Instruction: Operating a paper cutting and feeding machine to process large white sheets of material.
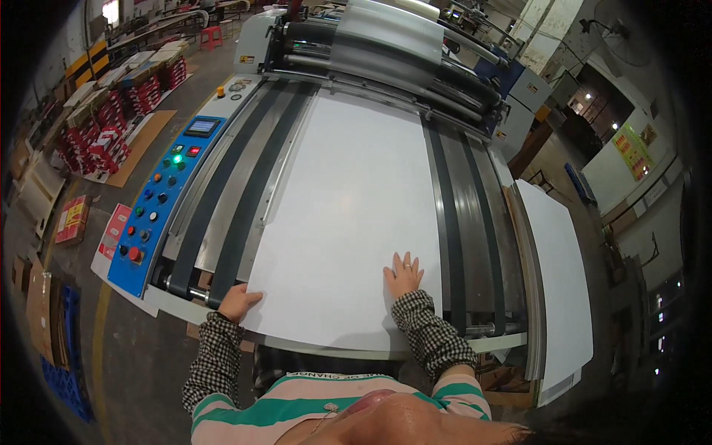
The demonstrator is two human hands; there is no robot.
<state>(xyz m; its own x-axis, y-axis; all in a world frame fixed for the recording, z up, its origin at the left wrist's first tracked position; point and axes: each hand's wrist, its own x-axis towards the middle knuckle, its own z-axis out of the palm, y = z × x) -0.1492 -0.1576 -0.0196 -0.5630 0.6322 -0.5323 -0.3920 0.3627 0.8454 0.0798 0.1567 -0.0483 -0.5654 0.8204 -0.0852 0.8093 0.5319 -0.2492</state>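
A large white sheet (348, 193) lies flat on the feed table of a roller machine, its far end running up to the rollers. My left hand (239, 302) is at the sheet's near left edge, thumb on top and fingers curled at the side, partly hidden. Flat on the sheet near its right edge rests my right hand (404, 276), fingers spread and a ring on one of them. Dark conveyor belts (245, 230) run along both sides of the sheet. Checked sleeves cover both my forearms.
On the left is a blue control panel (165, 194) with buttons and a small screen. A film roll (386, 37) sits above the black rollers (319, 37). A stack of white sheets (556, 274) stands at the right. Red-and-white packs (111, 133) and a blue pallet (68, 378) lie farther left.
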